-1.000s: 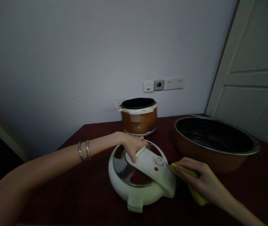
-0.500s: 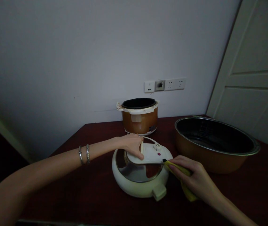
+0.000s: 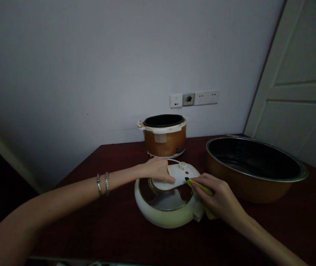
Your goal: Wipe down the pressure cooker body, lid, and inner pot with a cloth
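On the dark red surface (image 3: pixel 105 236), the lid (image 3: pixel 160 218) lies nearer than the cooker base (image 3: pixel 165 142) — left grip (image 3: pixel 158 170) clamped on its handle (image 3: pixel 178 178), right grip (image 3: pixel 216 192) pinching yellow cloth (image 3: pixel 209 212) — uneven pressure might spin it.

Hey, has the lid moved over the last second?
Yes. Against the cooker, the lid has turned counterclockwise seen from above, its near tab swinging right.

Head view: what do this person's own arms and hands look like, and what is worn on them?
The left hand and right hand are ungloved, and no sleeves show. Two slim, silver-coloured bracelets circle the left forearm; the right forearm shows none.
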Motion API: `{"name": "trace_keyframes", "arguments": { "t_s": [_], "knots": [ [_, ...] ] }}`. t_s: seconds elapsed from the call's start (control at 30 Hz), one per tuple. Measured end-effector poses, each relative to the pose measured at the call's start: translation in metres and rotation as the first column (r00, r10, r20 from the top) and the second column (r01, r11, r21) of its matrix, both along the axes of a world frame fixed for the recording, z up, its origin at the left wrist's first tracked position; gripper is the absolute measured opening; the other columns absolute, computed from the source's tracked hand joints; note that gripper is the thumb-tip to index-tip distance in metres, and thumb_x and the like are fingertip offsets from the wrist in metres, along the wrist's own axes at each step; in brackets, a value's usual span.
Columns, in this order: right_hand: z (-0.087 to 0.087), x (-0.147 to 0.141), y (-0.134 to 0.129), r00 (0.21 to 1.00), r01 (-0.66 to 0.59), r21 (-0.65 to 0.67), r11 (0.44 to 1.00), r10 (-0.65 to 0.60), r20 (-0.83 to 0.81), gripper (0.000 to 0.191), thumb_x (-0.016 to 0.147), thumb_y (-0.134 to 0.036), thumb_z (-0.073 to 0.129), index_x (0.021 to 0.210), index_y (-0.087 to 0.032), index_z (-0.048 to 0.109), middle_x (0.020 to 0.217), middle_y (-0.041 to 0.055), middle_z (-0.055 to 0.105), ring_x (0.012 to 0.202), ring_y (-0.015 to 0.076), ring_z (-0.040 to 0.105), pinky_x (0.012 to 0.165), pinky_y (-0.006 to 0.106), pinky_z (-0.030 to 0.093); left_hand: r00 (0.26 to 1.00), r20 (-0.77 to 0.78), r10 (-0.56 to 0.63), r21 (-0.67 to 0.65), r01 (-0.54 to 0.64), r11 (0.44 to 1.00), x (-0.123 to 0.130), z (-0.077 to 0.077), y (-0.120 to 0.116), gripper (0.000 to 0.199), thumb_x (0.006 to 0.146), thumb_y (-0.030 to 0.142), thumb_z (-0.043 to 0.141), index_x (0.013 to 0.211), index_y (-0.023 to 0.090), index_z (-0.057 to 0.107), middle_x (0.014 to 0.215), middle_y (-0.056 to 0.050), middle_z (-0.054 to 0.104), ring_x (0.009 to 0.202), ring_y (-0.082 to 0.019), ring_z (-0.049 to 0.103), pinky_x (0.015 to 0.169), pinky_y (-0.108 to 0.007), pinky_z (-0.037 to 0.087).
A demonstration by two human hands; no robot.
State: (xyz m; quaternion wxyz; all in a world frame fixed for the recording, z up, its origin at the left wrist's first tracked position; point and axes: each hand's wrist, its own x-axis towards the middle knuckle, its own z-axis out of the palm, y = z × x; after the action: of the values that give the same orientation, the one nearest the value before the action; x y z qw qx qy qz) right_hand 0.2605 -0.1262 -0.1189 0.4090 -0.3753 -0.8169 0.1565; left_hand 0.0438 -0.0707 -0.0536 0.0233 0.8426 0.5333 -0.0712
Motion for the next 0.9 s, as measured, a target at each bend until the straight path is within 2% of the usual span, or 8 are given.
{"name": "trace_keyframes", "arguments": {
  "t_s": [0.13,0.33,0.4,0.53,0.63,0.77,0.87,0.9],
  "knots": [
    [0.002,-0.007,0.006,0.975,0.127,0.122,0.984,-0.147,0.168,0.026,0.091,-0.030,0.046,0.096,-0.020,0.068,0.091,0.0078,0.066,0.078,0.0192,0.062,0.069,0.029,0.047,0.998,0.014,0.057,0.002,-0.057,0.998,0.004,-0.002,0.001,0.063,0.062,0.071,0.052,0.081,0.013,0.070,0.078,-0.013,0.068,0.069,-0.025,0.063,0.056,-0.031,0.046],
    [0.005,-0.024,0.023,0.786,0.268,0.386,0.883,-0.432,0.442,0.022,0.091,-0.028,0.044,0.091,-0.016,0.063,0.087,0.0102,0.063,0.078,0.0220,0.059,0.063,0.029,0.040,0.997,0.021,0.076,0.050,-0.077,0.996,0.009,-0.006,0.002,0.066,0.064,0.072,0.051,0.085,0.012,0.070,0.085,-0.016,0.068,0.077,-0.028,0.065,0.063,-0.033,0.049],
    [0.004,-0.029,0.029,0.753,0.254,0.416,0.873,-0.448,0.481,0.024,0.092,-0.027,0.042,0.090,-0.016,0.063,0.088,0.0108,0.063,0.077,0.0213,0.058,0.065,0.030,0.039,0.995,0.033,0.097,0.033,-0.098,0.995,0.008,-0.003,0.003,0.071,0.066,0.075,0.046,0.087,0.012,0.069,0.087,-0.017,0.068,0.078,-0.029,0.065,0.063,-0.034,0.050],
    [0.002,-0.032,0.031,0.762,0.200,0.360,0.911,-0.375,0.527,0.031,0.094,-0.035,0.040,0.095,-0.016,0.065,0.096,0.0113,0.064,0.086,0.0228,0.057,0.073,0.032,0.039,0.974,0.194,0.114,-0.241,-0.065,0.968,-0.007,0.007,0.015,0.070,0.083,0.067,0.026,0.099,0.011,0.064,0.090,-0.014,0.066,0.064,-0.020,0.062,0.052,-0.029,0.049],
    [0.002,-0.025,0.026,0.796,0.151,0.276,0.949,-0.283,0.536,0.034,0.093,-0.043,0.042,0.107,-0.023,0.066,0.110,0.0077,0.064,0.094,0.0235,0.056,0.077,0.034,0.040,0.921,0.372,0.112,-0.254,-0.015,0.967,-0.033,0.004,0.034,0.058,0.087,0.058,0.031,0.101,0.011,0.062,0.091,-0.011,0.065,0.059,-0.014,0.058,0.047,-0.024,0.047],
    [-0.002,-0.016,0.018,0.790,0.131,0.264,0.956,-0.262,0.554,0.037,0.092,-0.041,0.042,0.124,-0.030,0.057,0.125,0.0075,0.055,0.100,0.0243,0.054,0.077,0.036,0.043,0.767,0.597,0.235,-0.203,-0.139,0.969,-0.076,-0.028,0.061,0.032,0.079,0.034,0.051,0.094,0.011,0.067,0.077,-0.005,0.065,0.052,-0.010,0.053,0.044,-0.019,0.042],
    [-0.008,-0.015,0.014,0.774,0.120,0.326,0.938,-0.294,0.561,0.039,0.092,-0.035,0.041,0.128,-0.028,0.053,0.125,0.0117,0.052,0.100,0.0256,0.054,0.078,0.038,0.044,0.468,0.825,0.317,-0.140,-0.374,0.917,-0.099,-0.063,0.072,0.019,0.071,0.025,0.058,0.076,0.010,0.071,0.064,-0.004,0.064,0.050,-0.009,0.050,0.046,-0.020,0.041],
    [-0.010,-0.015,0.014,0.774,0.108,0.340,0.934,-0.293,0.561,0.038,0.092,-0.031,0.040,0.128,-0.025,0.053,0.124,0.0125,0.052,0.098,0.0250,0.054,0.078,0.038,0.045,0.416,0.854,0.312,-0.128,-0.414,0.901,-0.103,-0.073,0.073,0.019,0.071,0.024,0.059,0.074,0.010,0.071,0.065,-0.004,0.065,0.052,-0.011,0.052,0.049,-0.021,0.043]
  ]
}}
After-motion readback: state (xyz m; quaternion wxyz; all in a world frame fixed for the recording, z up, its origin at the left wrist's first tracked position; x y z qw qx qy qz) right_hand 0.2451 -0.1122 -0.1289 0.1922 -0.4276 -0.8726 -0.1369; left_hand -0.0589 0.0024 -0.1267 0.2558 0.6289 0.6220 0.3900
